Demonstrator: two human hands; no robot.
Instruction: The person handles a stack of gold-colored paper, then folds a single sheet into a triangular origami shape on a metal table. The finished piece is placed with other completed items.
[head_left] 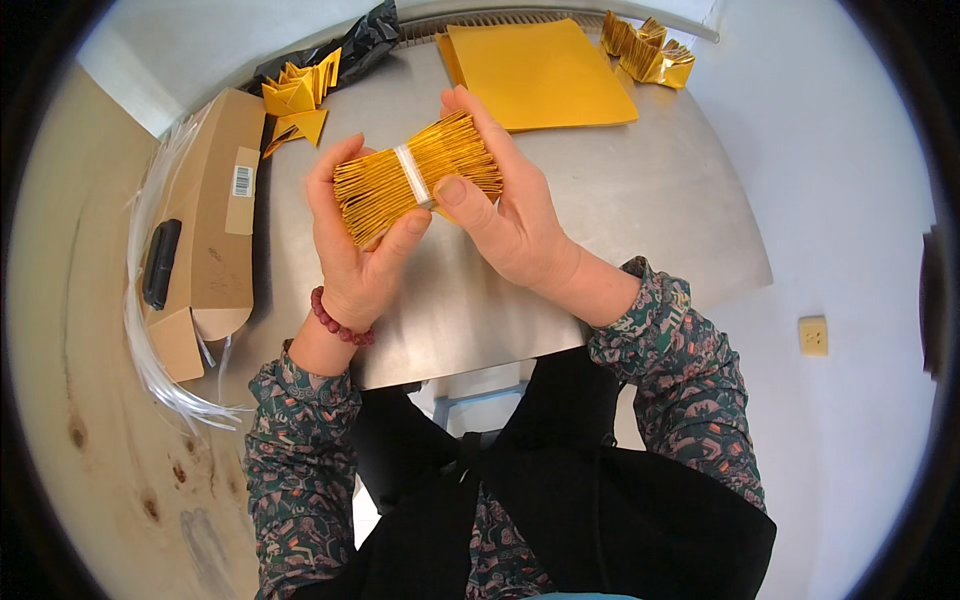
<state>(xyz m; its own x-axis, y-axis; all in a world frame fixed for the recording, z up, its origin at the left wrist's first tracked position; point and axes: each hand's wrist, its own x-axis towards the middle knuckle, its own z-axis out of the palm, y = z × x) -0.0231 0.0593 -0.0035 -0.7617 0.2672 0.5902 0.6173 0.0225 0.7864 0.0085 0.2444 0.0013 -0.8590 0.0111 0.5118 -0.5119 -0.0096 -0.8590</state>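
Between my two hands, above the metal table (660,200), is a thick bundle of folded gold paper (373,188). A narrow white band (411,172) wraps around its middle. My left hand (350,225) grips the bundle's left end, its thumb on the near edge. The right end is held by my right hand (510,205), with the thumb pressed near the band and the fingers behind. Some fingers of both hands are hidden by the bundle. A dark red bead bracelet (340,320) circles my left wrist.
At the back lies a stack of gold paper sheets (545,75). Folded gold pieces sit at the back left (300,95) and back right (650,50). A black plastic bag (365,45) is behind. To the left stands a cardboard box (215,210) with white strips (140,300) beside it.
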